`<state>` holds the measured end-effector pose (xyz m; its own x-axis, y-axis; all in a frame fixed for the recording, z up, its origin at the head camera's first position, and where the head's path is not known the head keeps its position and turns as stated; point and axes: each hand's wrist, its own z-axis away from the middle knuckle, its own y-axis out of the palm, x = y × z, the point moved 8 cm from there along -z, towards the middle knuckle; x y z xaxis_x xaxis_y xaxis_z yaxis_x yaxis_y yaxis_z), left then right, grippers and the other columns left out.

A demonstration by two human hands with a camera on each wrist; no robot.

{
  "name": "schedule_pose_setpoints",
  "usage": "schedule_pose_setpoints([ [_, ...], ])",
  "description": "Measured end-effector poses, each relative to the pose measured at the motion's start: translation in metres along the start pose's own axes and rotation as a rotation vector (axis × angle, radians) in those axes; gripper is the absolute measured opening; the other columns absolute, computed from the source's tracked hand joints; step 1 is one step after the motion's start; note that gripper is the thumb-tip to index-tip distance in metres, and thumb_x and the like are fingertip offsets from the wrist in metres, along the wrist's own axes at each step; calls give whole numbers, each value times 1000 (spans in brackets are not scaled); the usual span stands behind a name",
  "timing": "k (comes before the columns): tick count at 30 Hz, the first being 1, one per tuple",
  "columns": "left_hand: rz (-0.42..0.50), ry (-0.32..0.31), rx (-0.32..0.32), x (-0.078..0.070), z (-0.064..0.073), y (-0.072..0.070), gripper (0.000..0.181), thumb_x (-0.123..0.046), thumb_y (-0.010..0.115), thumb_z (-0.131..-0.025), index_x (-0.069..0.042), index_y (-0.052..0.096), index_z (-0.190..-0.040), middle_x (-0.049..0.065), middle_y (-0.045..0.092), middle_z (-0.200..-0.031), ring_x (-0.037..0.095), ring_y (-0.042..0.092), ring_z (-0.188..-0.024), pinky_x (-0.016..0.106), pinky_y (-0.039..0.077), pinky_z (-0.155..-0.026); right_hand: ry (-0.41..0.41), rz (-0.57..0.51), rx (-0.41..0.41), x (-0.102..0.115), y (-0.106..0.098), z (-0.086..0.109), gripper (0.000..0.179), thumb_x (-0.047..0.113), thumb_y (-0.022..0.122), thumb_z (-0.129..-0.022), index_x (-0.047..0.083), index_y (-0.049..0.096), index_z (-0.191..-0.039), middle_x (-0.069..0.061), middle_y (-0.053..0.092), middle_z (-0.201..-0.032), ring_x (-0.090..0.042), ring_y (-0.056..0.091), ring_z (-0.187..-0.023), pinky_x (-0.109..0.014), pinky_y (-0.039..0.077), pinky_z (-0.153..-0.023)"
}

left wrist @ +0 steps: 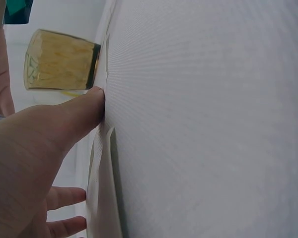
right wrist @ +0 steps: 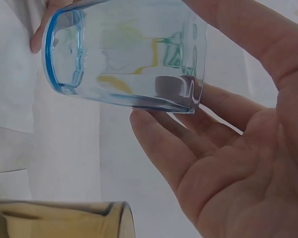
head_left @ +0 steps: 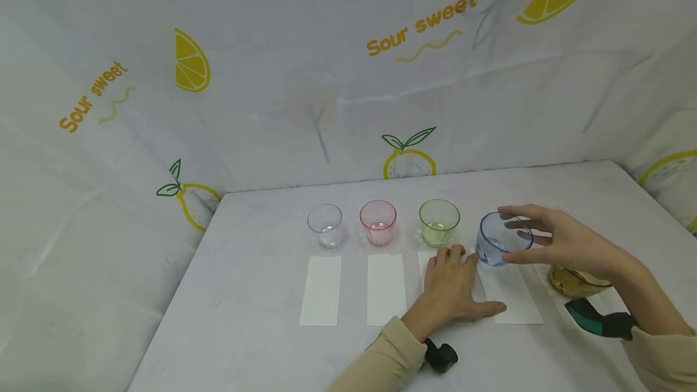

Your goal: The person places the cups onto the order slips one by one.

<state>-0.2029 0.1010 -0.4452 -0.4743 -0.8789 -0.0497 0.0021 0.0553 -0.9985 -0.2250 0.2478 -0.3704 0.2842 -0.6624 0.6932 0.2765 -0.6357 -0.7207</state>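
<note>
My right hand [head_left: 572,241] holds a clear blue glass [head_left: 492,254] by its sides, thumb on the near side and fingers on the far side. In the right wrist view the fingers curve about this blue glass [right wrist: 124,54]. The glass stands around the far end of a white paper strip [head_left: 517,304]; whether it touches cannot be told. My left hand [head_left: 452,286] rests with spread fingers over another paper strip [head_left: 423,260], its thumb reaching onto the strip near the blue glass. An amber glass [head_left: 569,283] stands partly hidden under my right forearm.
Left of the blue glass stand a green glass [head_left: 438,231], a pink glass [head_left: 378,231] and a colourless glass [head_left: 327,231] in a row. Two more paper strips, one on the left [head_left: 321,292] and one beside it [head_left: 385,286], lie in front of them on the white table [head_left: 229,295].
</note>
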Motion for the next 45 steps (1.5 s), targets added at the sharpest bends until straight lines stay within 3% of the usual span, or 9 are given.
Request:
schedule_pose_setpoints([
  [9,-1,4,3,0,0,0,88,-89,59,-74,-35,53,-143,-11,48,-138,10,42,-125,26,44,-100,-38,-8,13,-5,4,7,81,16,86,-82,1,45,-149,-27,53,-145,-32,60,-125,-53,55,-93],
  [15,0,-2,-7,0,1,0,87,-89,60,-74,-37,52,-143,-11,48,-138,10,42,-125,26,43,-100,-35,0,31,-6,8,10,82,18,87,-81,0,45,-149,-29,51,-147,-49,52,-127,-54,54,-92],
  [22,4,5,-11,0,1,-1,87,-88,60,-75,-36,52,-144,-10,48,-137,10,42,-124,26,43,-100,-38,-4,44,-10,12,15,80,17,86,-81,2,46,-149,-27,53,-145,-38,56,-126,-57,54,-91],
  [29,4,5,-5,0,1,-1,87,-88,60,-75,-36,51,-144,-11,48,-138,10,41,-125,26,44,-101,-37,-3,62,-11,16,16,80,18,87,-81,2,46,-148,-28,53,-144,-51,54,-124,-59,55,-89],
  [45,11,-6,-6,0,2,-1,87,-88,60,-74,-38,51,-143,-12,47,-139,9,41,-126,25,43,-101,-10,31,87,-14,23,18,86,23,87,-80,3,43,-150,-28,52,-146,-47,57,-122,-45,60,-87],
])
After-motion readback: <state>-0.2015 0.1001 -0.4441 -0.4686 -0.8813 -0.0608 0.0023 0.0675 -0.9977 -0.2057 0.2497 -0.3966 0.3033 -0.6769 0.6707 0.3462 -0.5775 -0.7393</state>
